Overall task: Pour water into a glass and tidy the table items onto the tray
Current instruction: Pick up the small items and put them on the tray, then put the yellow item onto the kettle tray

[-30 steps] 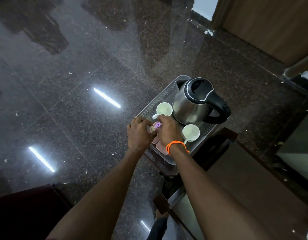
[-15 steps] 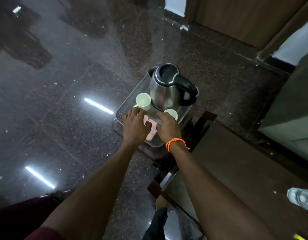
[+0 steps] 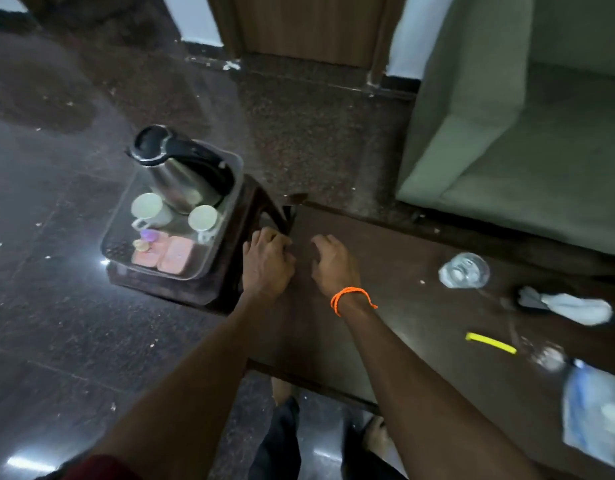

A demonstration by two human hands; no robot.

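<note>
A polished dark granite floor runs under a low brown table [image 3: 420,306], with a green sofa [image 3: 507,133] beyond it at two o'clock and a wooden door at twelve.

The clear plastic tray [image 3: 230,188] sits on a small dark stool [image 3: 250,209] at the table's ten-o'clock corner, off the tabletop, so that it can gather the items. It already carries a steel electric kettle [image 3: 176,171] at the far end, two white cups [image 3: 148,207] in front of it, and flat pink packets [image 3: 174,254] with a small purple-capped item at the near edge. The heavy kettle stands at the back; the low things are in front, within easy reach.

The glass [image 3: 464,270] stands on the table at three o'clock, well apart from the tray. Motion blur hides whether it holds water. Near it lie a crumpled white cloth [image 3: 572,308], a yellow stick-like item [image 3: 491,342], and a blurred blue-and-white packet [image 3: 591,410] at four o'clock, none of them yet on the tray.

The left hand [image 3: 266,261] hangs just beside the tray's near-right corner, its fingers curled loosely inward and holding nothing I can see. The right hand [image 3: 333,265], an orange cord at its wrist, hovers over bare tabletop with fingers slightly spread and bent, also empty. Both seem free for the remaining table items.
</note>
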